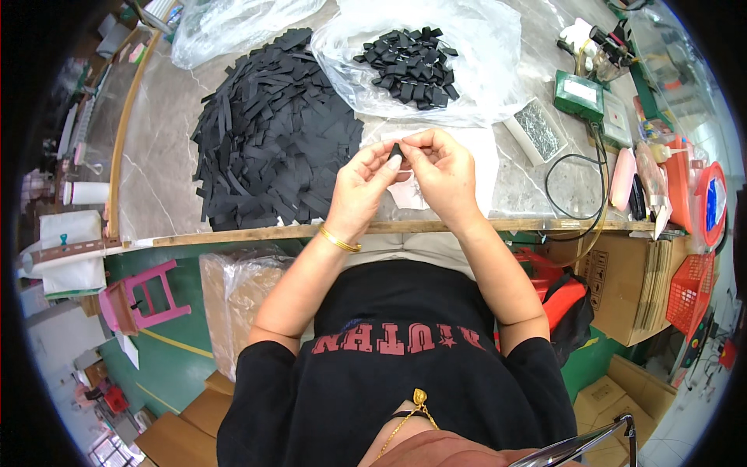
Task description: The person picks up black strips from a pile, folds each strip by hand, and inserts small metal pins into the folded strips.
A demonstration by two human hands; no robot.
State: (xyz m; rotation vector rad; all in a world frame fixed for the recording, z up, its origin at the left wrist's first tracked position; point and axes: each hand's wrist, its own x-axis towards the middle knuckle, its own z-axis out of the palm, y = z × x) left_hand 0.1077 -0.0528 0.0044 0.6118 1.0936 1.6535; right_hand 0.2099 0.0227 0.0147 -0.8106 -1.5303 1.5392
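A small black piece of flat strap (pixel 395 150), folded over on itself, sits pinched between both hands just above the near edge of the pale marbled surface (pixel 159 179). The left hand (pixel 359 183) and the right hand (pixel 442 171) meet at it, thumb and forefinger tips of each closed on the piece from either side, the other fingers loosely curled. It looks light, thin and pliable, probably woven webbing or a similar soft material, so it should bend easily and hold a crease only under pressure. Gripping it by the ends, as here, seems the sensible hold. It is hardly fragile, though so small a piece could slip from the fingertips.

A big loose heap of long flat black strips (pixel 272 132) lies on the surface to the left of the hands. Beyond the hands, an open clear plastic bag (pixel 467 78) holds a pile of short folded black pieces (pixel 411 66). To the right of the hands a small shallow white tray (pixel 517 131) holds fine shiny metal bits, too small to identify. A white sheet (pixel 484 167) lies under the hands. A second clear bag (pixel 233 23) lies at the far left, its contents unclear.
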